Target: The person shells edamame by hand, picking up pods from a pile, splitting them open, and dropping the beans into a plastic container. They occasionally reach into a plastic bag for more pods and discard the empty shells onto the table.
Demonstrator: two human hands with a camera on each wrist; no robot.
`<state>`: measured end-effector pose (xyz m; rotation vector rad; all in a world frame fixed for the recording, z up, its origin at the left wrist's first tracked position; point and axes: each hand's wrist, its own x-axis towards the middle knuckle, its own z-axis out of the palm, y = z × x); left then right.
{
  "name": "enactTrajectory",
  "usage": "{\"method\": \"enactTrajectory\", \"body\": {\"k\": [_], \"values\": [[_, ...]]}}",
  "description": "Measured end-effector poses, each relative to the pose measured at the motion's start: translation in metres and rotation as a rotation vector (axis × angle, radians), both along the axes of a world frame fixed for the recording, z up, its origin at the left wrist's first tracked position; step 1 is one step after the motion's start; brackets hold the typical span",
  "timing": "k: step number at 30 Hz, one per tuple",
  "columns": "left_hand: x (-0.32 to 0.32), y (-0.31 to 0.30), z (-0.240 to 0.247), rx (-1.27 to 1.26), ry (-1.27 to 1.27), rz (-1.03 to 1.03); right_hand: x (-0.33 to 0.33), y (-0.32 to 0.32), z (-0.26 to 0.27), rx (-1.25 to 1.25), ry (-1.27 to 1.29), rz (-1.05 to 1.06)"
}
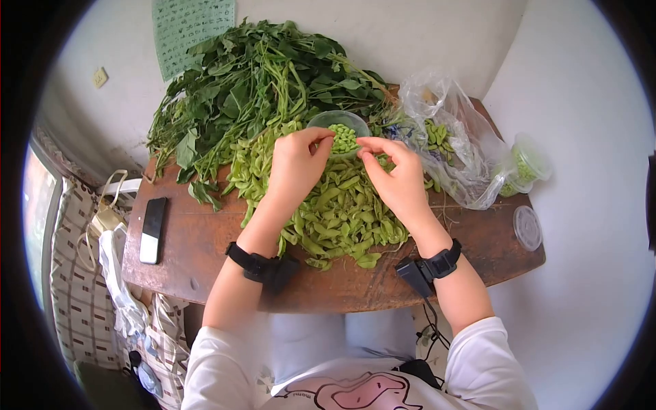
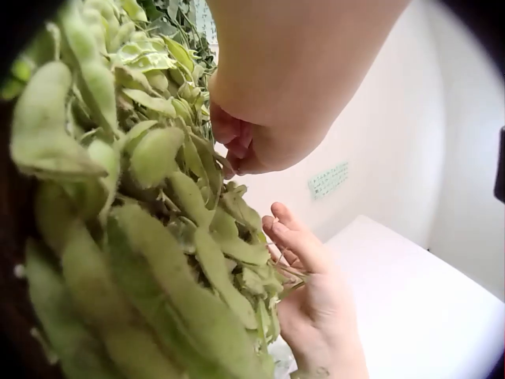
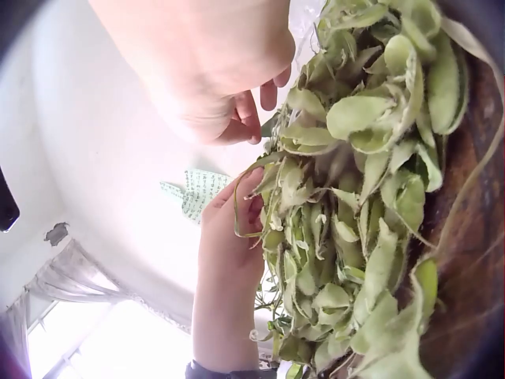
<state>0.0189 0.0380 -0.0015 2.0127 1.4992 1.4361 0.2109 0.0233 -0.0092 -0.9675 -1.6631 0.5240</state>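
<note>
Above a clear bowl [image 1: 318,120] of shelled green beans [image 1: 344,139], both hands are raised with fingertips facing each other, a small gap between them. The left hand [image 1: 297,164] has its fingers curled and thumb close to the index finger; whether a pod is between them is hidden. On the right hand [image 1: 396,174], thumb and fingers are loosely bent, their tips slightly apart, with nothing clearly seen between them. Green pods [image 1: 342,212] lie heaped under and in front of the hands. Both wrist views show pods [image 2: 158,158] [image 3: 359,118] close up beside the hands.
Leafy stalks [image 1: 273,75] are piled at the back left. A phone [image 1: 153,230] lies on the table [image 1: 198,239] at left. At right are a clear plastic bag [image 1: 468,160] with pods, a tub [image 1: 527,164] of beans and a round lid [image 1: 527,227].
</note>
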Motion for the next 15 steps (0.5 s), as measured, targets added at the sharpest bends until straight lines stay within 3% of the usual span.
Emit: {"method": "enactTrajectory", "body": {"k": [6,8,15], "values": [[0.003,0.001,0.001,0.111,-0.001,-0.016,0.001,-0.002,0.003,-0.080,0.066,0.042],[-0.002,-0.002,0.005,0.075,-0.036,-0.006,0.000,0.000,0.000,0.071,0.002,0.009],[-0.013,-0.010,0.004,0.200,-0.003,0.044,0.004,-0.001,0.003,0.014,0.002,0.066]]}}
